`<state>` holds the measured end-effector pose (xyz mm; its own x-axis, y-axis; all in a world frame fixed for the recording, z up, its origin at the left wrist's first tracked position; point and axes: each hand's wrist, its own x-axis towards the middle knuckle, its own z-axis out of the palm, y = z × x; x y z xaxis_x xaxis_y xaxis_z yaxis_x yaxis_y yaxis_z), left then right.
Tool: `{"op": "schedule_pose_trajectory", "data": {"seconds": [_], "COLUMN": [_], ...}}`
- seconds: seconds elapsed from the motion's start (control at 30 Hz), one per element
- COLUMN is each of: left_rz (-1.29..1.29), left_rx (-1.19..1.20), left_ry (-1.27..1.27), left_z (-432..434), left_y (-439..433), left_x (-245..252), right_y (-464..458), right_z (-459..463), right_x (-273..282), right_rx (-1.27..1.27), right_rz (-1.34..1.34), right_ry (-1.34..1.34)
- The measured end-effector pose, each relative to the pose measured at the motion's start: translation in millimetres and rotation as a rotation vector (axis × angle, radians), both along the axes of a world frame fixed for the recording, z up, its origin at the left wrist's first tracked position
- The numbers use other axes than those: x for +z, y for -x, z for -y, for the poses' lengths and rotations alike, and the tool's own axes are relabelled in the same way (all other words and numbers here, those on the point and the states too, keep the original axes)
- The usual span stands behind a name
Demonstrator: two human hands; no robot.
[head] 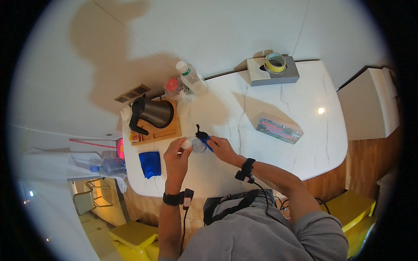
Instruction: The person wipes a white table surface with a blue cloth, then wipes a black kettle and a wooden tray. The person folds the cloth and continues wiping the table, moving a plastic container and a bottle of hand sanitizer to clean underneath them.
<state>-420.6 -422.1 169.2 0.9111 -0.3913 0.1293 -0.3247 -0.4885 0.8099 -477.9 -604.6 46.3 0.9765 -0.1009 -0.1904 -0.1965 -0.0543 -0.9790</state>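
Observation:
Between my two hands is a clear plastic bottle [198,145] with a white cap [186,144] facing left. My left hand [175,160] pinches the cap between thumb and fingers. In my right hand [222,149] is a small blue and black item [205,138] with a black cord end, held against the bottle's right side; its exact kind is unclear. A folded blue cloth [150,164] lies on the white marble-patterned table [215,176] to the left of my left hand.
A metal electric kettle [156,113] stands on a wooden tray [176,125] at the back left. Near the wall are a clear bottle [196,80] and a red-lidded container [172,85]. Rightward are a printed box [280,128] and a tissue box [290,70] bearing a tape roll [275,63].

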Motion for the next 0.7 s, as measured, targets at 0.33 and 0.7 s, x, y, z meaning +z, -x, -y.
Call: {"op": "schedule_pose_trajectory", "data": {"seconds": [0.33, 0.7], "left_rz": [0.012, -0.136], "left_rx": [-0.062, 0.047], "left_ry": [0.012, 0.053], "left_z": [-6.2, -8.8], "left_y": [3.8, 8.6], "left_x": [4.6, 10.8], "right_y": [3.8, -5.4], "right_z": [-8.3, -7.3], "right_x": [-15.0, 34.6], "right_rx": [-0.096, -0.15], "right_rz": [0.136, 0.271], "right_ry": [0.082, -0.077]}}
